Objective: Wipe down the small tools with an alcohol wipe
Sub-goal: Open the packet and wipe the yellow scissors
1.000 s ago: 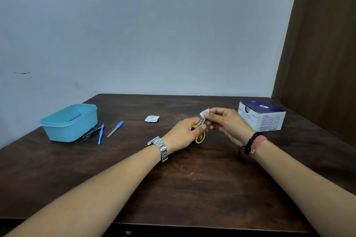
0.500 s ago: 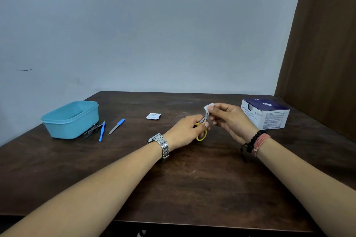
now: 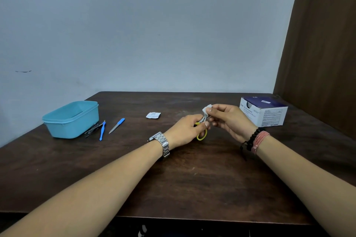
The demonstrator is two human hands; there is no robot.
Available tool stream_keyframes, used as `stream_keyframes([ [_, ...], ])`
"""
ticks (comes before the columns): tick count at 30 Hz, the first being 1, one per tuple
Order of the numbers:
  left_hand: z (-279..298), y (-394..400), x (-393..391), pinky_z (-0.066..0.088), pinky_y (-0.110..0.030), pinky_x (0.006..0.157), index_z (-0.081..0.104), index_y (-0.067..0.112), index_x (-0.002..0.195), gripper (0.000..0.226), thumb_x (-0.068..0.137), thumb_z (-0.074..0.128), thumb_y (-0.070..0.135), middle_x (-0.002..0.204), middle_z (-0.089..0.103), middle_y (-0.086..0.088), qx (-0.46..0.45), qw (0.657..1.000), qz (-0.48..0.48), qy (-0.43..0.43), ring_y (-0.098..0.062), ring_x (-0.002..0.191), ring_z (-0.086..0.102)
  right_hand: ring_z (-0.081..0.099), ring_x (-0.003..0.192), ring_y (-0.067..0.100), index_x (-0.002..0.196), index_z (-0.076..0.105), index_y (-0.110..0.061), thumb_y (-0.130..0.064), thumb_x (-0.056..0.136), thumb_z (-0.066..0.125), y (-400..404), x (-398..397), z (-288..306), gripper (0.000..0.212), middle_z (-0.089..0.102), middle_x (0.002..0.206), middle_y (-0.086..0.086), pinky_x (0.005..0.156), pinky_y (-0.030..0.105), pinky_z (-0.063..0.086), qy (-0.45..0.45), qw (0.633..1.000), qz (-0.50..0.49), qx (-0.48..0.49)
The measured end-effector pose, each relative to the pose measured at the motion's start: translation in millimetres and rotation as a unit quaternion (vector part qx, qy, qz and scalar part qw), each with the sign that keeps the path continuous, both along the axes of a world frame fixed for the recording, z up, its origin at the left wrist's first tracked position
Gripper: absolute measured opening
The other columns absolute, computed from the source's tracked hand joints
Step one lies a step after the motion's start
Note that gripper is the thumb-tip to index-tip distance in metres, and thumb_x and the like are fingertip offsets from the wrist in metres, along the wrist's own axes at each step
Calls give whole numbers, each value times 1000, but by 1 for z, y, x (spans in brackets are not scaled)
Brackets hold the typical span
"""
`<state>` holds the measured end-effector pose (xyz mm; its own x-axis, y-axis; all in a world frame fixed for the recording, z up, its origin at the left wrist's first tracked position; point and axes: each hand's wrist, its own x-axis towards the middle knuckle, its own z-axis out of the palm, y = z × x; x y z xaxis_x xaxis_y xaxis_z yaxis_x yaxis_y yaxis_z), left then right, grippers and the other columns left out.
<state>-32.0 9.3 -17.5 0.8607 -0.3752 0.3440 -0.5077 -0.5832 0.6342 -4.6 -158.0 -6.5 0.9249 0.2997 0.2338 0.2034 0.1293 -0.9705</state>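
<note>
Hands: both meet just right of the frame's centre, above the dark brown wooden worktop (image 3: 192, 179).
Left hand: the left hand (image 3: 185, 131) grips the small yellow-handled metal scissors (image 3: 202, 133) near the handle loops, one yellow loop hanging below the fingers.
Right hand: the right hand (image 3: 229, 119) pinches the crumpled white alcohol wipe (image 3: 207, 108) between thumb and fingertips, pressed against the blade end of the scissors.
Wrists: a silver metal watch (image 3: 162, 143) on the left, black beaded and pink thread bracelets (image 3: 256, 139) on the right.
Torn packet: a small white opened sachet (image 3: 153, 115) lies flat left of the hands, a little farther back.
Waiting tools: at middle left, a blue-handled nail file (image 3: 116, 125), a blue plastic cuticle tool (image 3: 102, 130) and some thin dark metal pieces (image 3: 92, 128), too small to identify, lie just beside the light blue plastic tub (image 3: 71, 119).
Wipe box: a white and dark purple cardboard box (image 3: 264, 111) stands at middle right, behind the right hand.
Progress: judging by the layout, the scissors are mid-wipe; whether the tools by the tub are already cleaned cannot be told, so at least finishing the scissors remains.
</note>
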Motion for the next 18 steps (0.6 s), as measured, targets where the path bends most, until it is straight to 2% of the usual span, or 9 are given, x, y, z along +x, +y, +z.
stream_keyframes([
  [3, -1, 0, 1, 42, -28, 67, 59, 28, 83, 22, 100, 47, 32, 63, 61, 10, -11, 1000, -3, 3, -6, 62, 52, 54, 60, 8, 92, 69, -4, -9, 90, 62, 0, 0, 2, 9, 59, 69, 3, 56, 17, 47, -14, 999, -6, 36],
  [6, 0, 1, 0, 40, -27, 65, 58, 29, 81, 22, 100, 48, 31, 63, 61, 9, -14, 1000, -3, 2, -7, 61, 51, 54, 59, 9, 93, 68, -4, -9, 90, 62, 4, -2, 0, 9, 59, 69, 4, 56, 18, 47, -19, 1000, 5, 14],
  [9, 0, 0, 0, 40, -25, 65, 59, 28, 81, 22, 100, 48, 30, 64, 60, 9, -21, 1000, -5, 1, -5, 61, 50, 54, 59, 7, 90, 69, -6, -7, 90, 62, 3, -1, 3, 7, 60, 68, 0, 56, 17, 47, -29, 999, -9, 34],
  [11, -1, 0, 0, 40, -26, 65, 59, 27, 82, 22, 100, 48, 30, 63, 60, 9, -19, 1000, -7, 3, -5, 61, 51, 55, 60, 8, 93, 69, -5, -8, 89, 64, 1, -1, 3, 7, 60, 70, 1, 57, 17, 47, -34, 999, -15, 20],
  [14, -2, 0, 1, 39, -23, 63, 59, 27, 81, 22, 100, 48, 30, 62, 60, 9, -22, 1000, -5, 5, -2, 58, 50, 56, 61, 12, 102, 67, 1, -9, 87, 67, 2, -2, 1, 19, 61, 73, 7, 58, 21, 49, -39, 999, -15, -21],
  [18, -1, 1, 2, 38, -21, 62, 61, 25, 83, 22, 100, 48, 31, 61, 59, 11, -28, 1000, -5, 5, 2, 56, 49, 55, 59, 6, 95, 69, -8, -7, 87, 65, 1, -4, 7, 9, 64, 73, -1, 57, 16, 47, -47, 999, -19, 13],
])
